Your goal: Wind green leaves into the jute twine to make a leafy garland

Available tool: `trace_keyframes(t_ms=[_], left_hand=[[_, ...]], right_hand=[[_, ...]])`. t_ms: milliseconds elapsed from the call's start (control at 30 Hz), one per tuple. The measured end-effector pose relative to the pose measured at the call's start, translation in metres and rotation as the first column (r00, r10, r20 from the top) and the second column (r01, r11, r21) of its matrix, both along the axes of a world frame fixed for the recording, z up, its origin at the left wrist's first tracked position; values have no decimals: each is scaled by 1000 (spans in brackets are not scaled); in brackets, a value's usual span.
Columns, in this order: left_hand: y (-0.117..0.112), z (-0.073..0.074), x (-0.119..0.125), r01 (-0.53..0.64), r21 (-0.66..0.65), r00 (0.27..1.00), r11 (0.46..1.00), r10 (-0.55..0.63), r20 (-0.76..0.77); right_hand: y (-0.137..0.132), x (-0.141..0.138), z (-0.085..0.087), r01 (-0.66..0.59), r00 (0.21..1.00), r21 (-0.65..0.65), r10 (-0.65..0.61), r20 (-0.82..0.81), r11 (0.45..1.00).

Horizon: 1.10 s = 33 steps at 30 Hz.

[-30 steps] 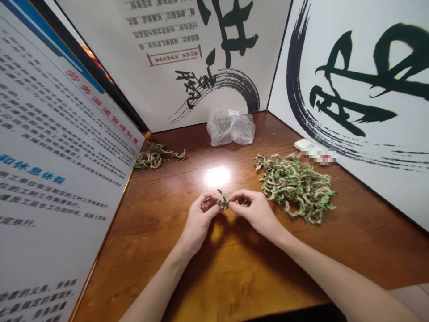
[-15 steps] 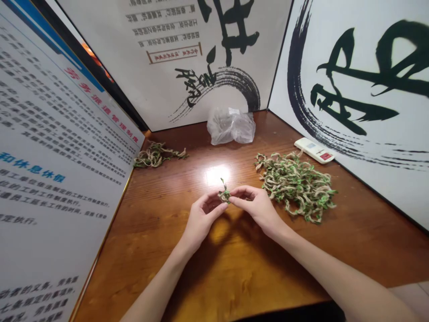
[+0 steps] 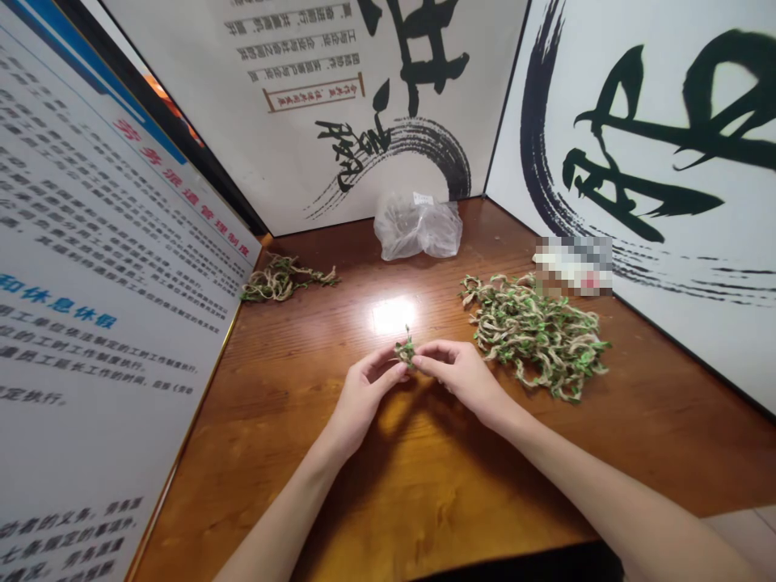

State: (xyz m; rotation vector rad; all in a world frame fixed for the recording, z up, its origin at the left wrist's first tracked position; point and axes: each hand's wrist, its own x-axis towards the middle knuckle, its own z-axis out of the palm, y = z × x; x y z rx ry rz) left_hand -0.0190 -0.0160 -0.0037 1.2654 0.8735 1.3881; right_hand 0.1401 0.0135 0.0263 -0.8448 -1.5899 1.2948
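Between my two hands, above the middle of the table, is a small bunched piece of jute twine with green leaves (image 3: pixel 404 351), one end sticking upward. My left hand (image 3: pixel 367 391) pinches it from the left between thumb and fingers. From the right, my right hand (image 3: pixel 456 369) pinches the same piece, thumb against fingertips. To the right of my hands lies a large pile of leafy twine (image 3: pixel 539 335). A smaller heap of leafy twine (image 3: pixel 282 280) sits at the table's left edge. The exact shape of the held bit is partly hidden by my fingers.
A crumpled clear plastic bag (image 3: pixel 418 229) rests at the back of the wooden table (image 3: pixel 388 493). Behind the big pile lies a pale, pixelated object (image 3: pixel 573 265). Printed boards (image 3: pixel 400 170) stand upright along the left, back and right.
My hands have barely moved and still pinch the leafy twine between them. Its upright end has shifted slightly to the right.
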Motion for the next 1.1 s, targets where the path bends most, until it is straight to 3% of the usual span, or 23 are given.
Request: trace_keyframes(t_ms=[100, 200, 433, 633, 767, 933, 1100], left_hand=[[1, -2, -2, 103, -26, 993, 994, -101, 53], [2, -2, -2, 127, -5, 990, 992, -126, 56], [4, 0, -1, -78, 100, 983, 992, 93, -157], [1, 5, -1, -203, 253, 934, 946, 264, -239], [-5, 10, -2, -196, 157, 931, 968, 233, -279], [-6, 12, -2, -126, 33, 973, 991, 130, -192], [-2, 8, 0, -184, 138, 960, 973, 208, -189]], right_hand=[[1, 0, -3, -48, 999, -85, 47, -12, 995], [2, 0, -6, -71, 997, -148, 69, -17, 986], [0, 3, -3, -75, 996, -159, 65, -65, 984], [0, 2, -4, -56, 997, -147, 48, -52, 988], [-1, 1, -2, -12, 997, -131, 2, -76, 991], [-1, 0, -2, -8, 996, -152, -6, -94, 988], [0, 1, -4, -7, 998, -56, 3, -61, 998]])
